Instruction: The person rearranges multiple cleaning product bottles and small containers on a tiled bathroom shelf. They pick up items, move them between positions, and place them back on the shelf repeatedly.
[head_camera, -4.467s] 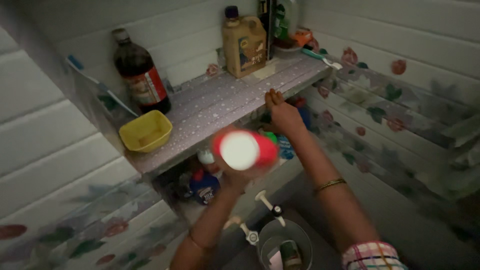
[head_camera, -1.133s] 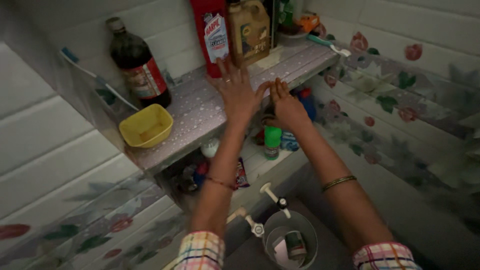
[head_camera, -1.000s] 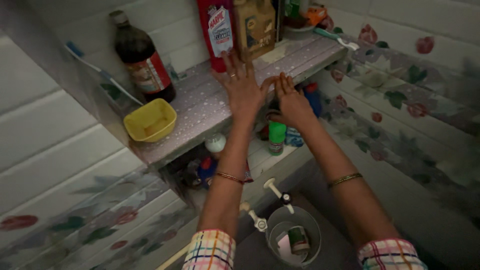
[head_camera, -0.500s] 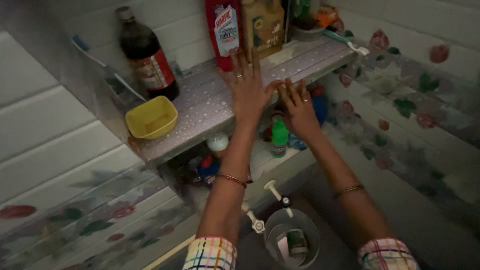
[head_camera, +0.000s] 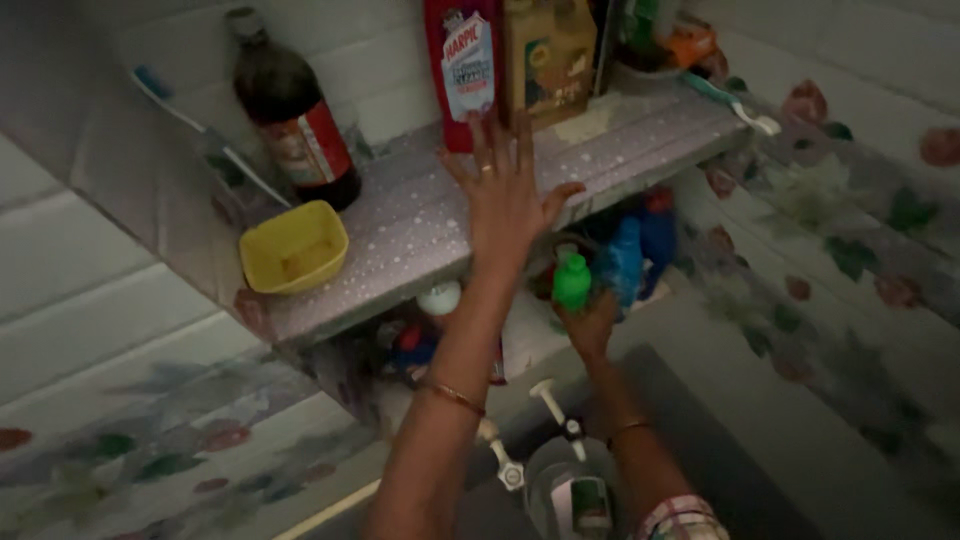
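the left hand (head_camera: 505, 195) is spread flat above the speckled shelf (head_camera: 420, 235), its fingers (head_camera: 487, 140) splayed wide and gripping nothing, the fingertips just in front of the red bottle (head_camera: 462, 60) that stands upright at the back of the shelf; whether they touch it cannot be told. the right hand (head_camera: 588, 325) is lower, under the front edge of the shelf, its fingers curled around the small green bottle (head_camera: 572, 282), which stands upright in the grasp, cap up, in the space under the shelf beside the blue bottles (head_camera: 635, 250). on the shelf, a tan jug (head_camera: 545, 55) stands just right of the red bottle, a dark bottle (head_camera: 290, 120) stands to the left near the wall, and a yellow dish (head_camera: 293, 248) sits near the front left edge.
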